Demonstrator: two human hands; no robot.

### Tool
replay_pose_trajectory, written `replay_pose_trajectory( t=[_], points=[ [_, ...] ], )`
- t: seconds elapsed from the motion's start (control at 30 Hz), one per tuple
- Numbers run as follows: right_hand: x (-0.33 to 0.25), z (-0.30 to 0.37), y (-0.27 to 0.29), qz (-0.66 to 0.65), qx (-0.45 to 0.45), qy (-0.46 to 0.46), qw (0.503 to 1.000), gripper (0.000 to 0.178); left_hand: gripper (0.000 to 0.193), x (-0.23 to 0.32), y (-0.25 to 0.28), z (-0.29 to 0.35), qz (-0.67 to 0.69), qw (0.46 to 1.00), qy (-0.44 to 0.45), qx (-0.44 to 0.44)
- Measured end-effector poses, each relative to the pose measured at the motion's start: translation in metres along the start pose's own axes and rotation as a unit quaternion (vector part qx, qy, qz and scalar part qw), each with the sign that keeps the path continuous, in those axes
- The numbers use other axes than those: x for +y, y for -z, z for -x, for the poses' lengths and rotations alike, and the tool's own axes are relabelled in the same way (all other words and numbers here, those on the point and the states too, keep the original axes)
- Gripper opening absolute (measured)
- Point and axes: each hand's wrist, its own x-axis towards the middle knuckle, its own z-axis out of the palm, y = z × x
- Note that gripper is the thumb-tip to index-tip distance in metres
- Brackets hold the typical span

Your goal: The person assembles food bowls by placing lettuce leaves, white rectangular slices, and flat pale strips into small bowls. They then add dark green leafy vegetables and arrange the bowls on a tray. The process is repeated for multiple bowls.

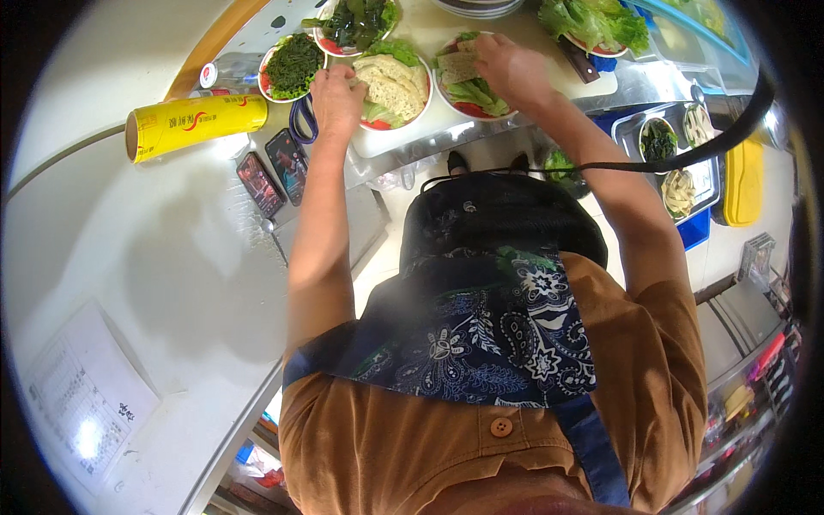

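Observation:
My left hand point(336, 96) rests with curled fingers on the left rim of a red-and-white plate point(418, 108) that holds pale tofu sheets on lettuce. My right hand point(508, 67) presses down on pale tofu slices point(457, 67) laid on lettuce in a second red-rimmed plate point(468, 110) to the right. Both plates sit on a white cutting board point(378, 142) on the counter. It is not clear whether the left hand grips anything.
A plate of dark seaweed point(293, 65) and another of green kelp point(356, 21) sit at the back left. A yellow cling-film roll point(194, 124), two phones point(273, 172) and scissors point(302, 124) lie on the left. Lettuce point(592, 24) and metal trays point(678, 159) are on the right.

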Motion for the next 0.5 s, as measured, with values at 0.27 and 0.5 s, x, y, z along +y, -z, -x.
replay_pose_trajectory(
  t=[0.27, 0.5],
  points=[
    [0.008, 0.020, 0.006, -0.027, -0.041, 0.001, 0.999, 0.020, 0.026, -0.006, 0.001, -0.005, 0.130, 0.988, 0.015, -0.078],
    [-0.003, 0.023, 0.000, -0.173, -0.057, 0.049, 0.982, 0.020, 0.021, -0.024, 0.004, -0.006, 0.284, 0.942, 0.099, -0.151]
  ],
)
